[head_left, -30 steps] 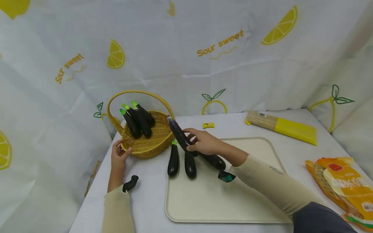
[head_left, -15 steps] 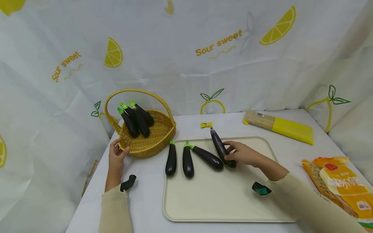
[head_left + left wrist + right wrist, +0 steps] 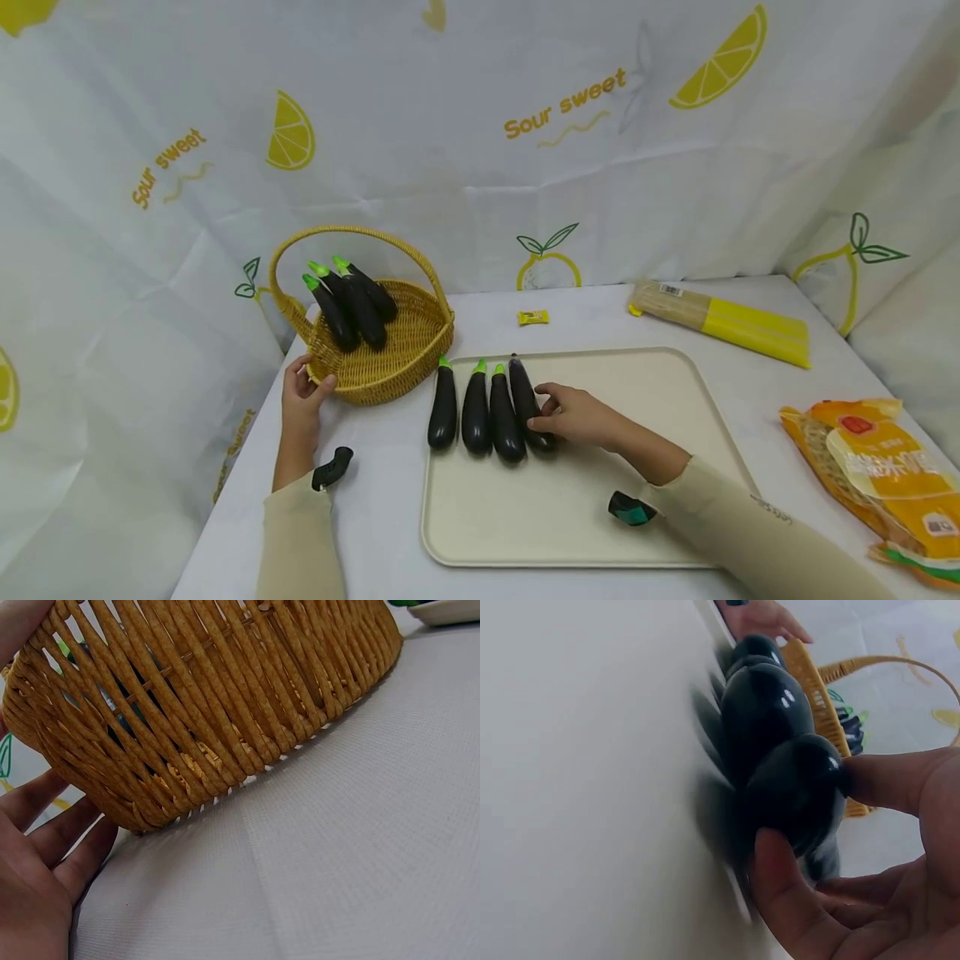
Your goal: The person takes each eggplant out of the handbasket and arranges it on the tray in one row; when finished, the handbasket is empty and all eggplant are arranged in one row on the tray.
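Observation:
My right hand pinches the lower part of a dark eggplant between thumb and fingers on the cream tray. This eggplant's tip looks greyish, not green. Close to its left lie three green-stemmed eggplants, the nearest one almost parallel to it. In the right wrist view their rounded dark ends line up beyond the held eggplant. My left hand holds the near left side of a wicker basket, thumb at the rim, fingers against its outer wall. Several eggplants lie inside the basket.
A tall handle arches over the basket. Behind the tray lies a small yellow packet. At the back right is a long yellow-and-clear package. An orange bag lies at the right edge. A printed curtain hangs behind.
The right hand has carried its eggplant from above the others to the tray's right, then slid it left against them. The slanted eggplant now lies straighter. My left hand stays at the basket.

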### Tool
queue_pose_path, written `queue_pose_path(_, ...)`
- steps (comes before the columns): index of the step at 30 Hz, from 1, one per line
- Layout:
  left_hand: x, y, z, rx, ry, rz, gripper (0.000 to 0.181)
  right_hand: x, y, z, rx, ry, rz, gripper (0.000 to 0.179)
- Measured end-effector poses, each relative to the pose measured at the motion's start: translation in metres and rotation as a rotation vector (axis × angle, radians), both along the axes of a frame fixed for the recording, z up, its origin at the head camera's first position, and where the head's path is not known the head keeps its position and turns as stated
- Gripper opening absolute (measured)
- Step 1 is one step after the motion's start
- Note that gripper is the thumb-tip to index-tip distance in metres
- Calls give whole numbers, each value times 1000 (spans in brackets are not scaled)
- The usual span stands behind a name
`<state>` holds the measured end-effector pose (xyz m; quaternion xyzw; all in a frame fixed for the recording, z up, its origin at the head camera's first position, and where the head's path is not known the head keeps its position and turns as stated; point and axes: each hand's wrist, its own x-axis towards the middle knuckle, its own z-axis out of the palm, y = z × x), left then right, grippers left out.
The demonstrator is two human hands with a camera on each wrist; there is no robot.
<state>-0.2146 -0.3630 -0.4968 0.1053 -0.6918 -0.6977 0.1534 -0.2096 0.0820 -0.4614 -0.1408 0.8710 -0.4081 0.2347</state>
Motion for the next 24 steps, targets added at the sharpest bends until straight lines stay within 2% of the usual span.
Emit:
queue_pose_path(5, -1, -1, 0, -5, 8, -7, 57, 2, -10, -3, 5, 32, -30, 76)
queue_pose_path(10, -2, 0, -2, -11, -8, 1, 56, -1, -14, -4, -16, 25, -56, 72)
queue_pose_path(18, -2, 0, -3, -2, -18, 13, 55, -6, -6, -2, -40, 2, -55, 67)
queue_pose_path(24, -1, 0, -2, -11, -4, 13, 55, -8, 0, -1, -9, 28, -56, 69)
